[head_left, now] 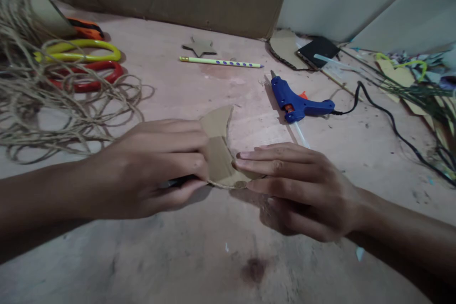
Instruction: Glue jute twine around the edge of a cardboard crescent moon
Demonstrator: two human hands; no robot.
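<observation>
A crescent-shaped piece of brown cardboard (218,149) lies in front of me, between my hands. Its lower curved edge carries a thin strip that looks like twine (224,185). My left hand (153,166) is closed at the cardboard's left side, thumb and fingers pinching its edge; a small dark thing shows partly in the curled fingers, too hidden to name. From the right, my right hand (306,185) grips the crescent's other end, fingertips on its top face and thumb below. That end of the cardboard is covered by the fingers.
Loose twine (67,118) tangles at left around red-handled (89,78) and yellow-handled scissors (85,50). Beyond my hands lie a cardboard star (199,47) and a pencil (221,62). A blue glue gun (295,99) trails a black cord (384,114) rightward. A black phone-like slab (318,52) rests on cardboard.
</observation>
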